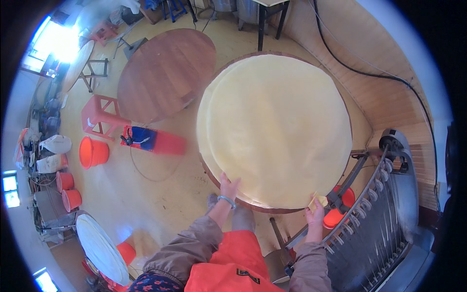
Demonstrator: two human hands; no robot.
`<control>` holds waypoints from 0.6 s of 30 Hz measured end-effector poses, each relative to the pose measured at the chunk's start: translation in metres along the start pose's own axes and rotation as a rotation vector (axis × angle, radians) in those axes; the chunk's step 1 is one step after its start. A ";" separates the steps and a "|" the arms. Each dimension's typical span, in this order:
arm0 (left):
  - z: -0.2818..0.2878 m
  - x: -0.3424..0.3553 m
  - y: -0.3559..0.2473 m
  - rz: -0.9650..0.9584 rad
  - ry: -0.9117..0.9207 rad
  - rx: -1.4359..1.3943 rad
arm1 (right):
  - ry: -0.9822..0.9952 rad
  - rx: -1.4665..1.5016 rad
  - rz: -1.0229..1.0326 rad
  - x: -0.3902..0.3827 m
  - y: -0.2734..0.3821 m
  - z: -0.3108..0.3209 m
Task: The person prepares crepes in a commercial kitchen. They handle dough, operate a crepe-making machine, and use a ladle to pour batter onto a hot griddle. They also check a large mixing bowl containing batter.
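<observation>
Layered round pale sheets (277, 126) were spread over a round brown tabletop (275, 210), seemingly for support almost out to the rim. The left hand (228, 187) was laid, digits parted, at the tabletop's near edge, perhaps so that the sheets were steadied. A small pale piece (318, 200) was grasped in the right hand (315, 211), farther right along that edge, apparently pinched for a light hold. A grey machine (377, 226) was set right of the tabletop; a red stool (99, 117) was placed well left, presumably leaving standing room.
</observation>
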State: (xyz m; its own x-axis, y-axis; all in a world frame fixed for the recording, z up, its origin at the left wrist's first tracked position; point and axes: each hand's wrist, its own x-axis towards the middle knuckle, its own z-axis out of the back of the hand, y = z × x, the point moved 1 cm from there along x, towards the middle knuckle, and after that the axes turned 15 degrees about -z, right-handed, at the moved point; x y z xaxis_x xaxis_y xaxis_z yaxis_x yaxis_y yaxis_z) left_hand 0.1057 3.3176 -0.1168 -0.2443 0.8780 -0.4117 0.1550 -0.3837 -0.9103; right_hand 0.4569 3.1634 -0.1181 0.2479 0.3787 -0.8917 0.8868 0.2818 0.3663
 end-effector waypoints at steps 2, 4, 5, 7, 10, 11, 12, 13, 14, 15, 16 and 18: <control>0.004 0.018 0.003 0.081 -0.019 -0.165 | -0.015 0.029 0.010 0.003 0.010 0.002; 0.008 0.041 0.005 0.177 -0.089 -0.384 | 0.058 0.053 0.047 0.003 0.024 0.002; 0.010 0.054 0.003 0.211 -0.106 -0.547 | 0.043 0.079 0.059 0.004 0.031 0.001; 0.015 0.078 -0.011 0.031 0.053 -0.136 | 0.120 0.043 0.043 0.003 0.051 -0.004; -0.006 0.095 -0.054 0.066 0.050 0.036 | 0.073 -0.005 0.046 -0.003 0.087 -0.017; -0.020 0.101 -0.078 0.125 0.005 0.029 | 0.050 -0.027 0.053 -0.005 0.103 -0.024; -0.038 0.106 -0.106 0.112 0.029 0.055 | 0.027 -0.052 0.064 -0.009 0.120 -0.031; -0.059 0.111 -0.137 0.075 0.051 0.090 | 0.027 -0.023 0.057 -0.011 0.139 -0.040; -0.081 0.115 -0.170 0.045 0.094 -0.040 | 0.031 0.005 0.057 -0.013 0.161 -0.051; -0.103 0.117 -0.205 -0.003 0.124 -0.150 | 0.079 0.009 0.001 -0.018 0.186 -0.061; -0.130 0.124 -0.243 -0.013 0.128 -0.073 | 0.116 0.019 -0.050 -0.023 0.216 -0.075; -0.177 0.131 -0.321 -0.119 0.180 -0.291 | 0.106 0.016 0.133 -0.039 0.277 -0.107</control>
State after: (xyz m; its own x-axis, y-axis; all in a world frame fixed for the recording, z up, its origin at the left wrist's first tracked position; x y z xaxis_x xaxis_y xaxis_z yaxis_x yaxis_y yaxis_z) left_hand 0.1934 3.6062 0.1290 -0.1086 0.9579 -0.2657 0.4078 -0.2008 -0.8907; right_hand 0.6516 3.3208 0.0465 0.3218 0.5024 -0.8025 0.8553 0.2092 0.4740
